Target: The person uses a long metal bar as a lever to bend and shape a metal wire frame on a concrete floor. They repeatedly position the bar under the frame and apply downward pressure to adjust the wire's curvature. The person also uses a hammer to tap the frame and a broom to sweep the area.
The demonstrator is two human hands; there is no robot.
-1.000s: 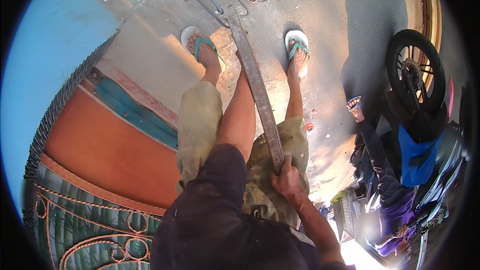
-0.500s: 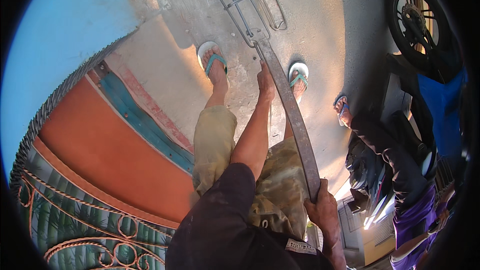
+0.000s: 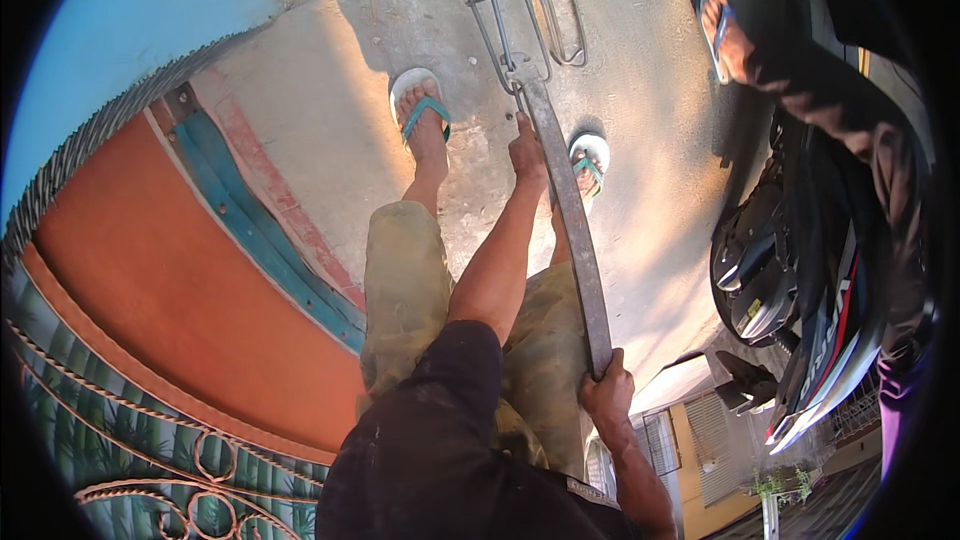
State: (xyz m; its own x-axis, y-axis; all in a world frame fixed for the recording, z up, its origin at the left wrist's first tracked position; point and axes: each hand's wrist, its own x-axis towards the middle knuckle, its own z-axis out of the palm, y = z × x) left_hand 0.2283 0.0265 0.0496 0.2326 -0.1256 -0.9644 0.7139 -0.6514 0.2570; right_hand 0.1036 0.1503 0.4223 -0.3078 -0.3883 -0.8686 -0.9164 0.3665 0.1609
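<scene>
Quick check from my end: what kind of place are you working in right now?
Most likely outdoors, a street-side yard or small metalwork spot: sunlit bare concrete ground, a parked motorcycle, and a painted wall with a wrought-iron scroll grille. Both hands hold a long flat steel bar.

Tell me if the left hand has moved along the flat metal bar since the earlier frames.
Yes. The left hand now grips the flat metal bar far down, close to the wire frame on the ground; earlier only the right hand held it.
</scene>
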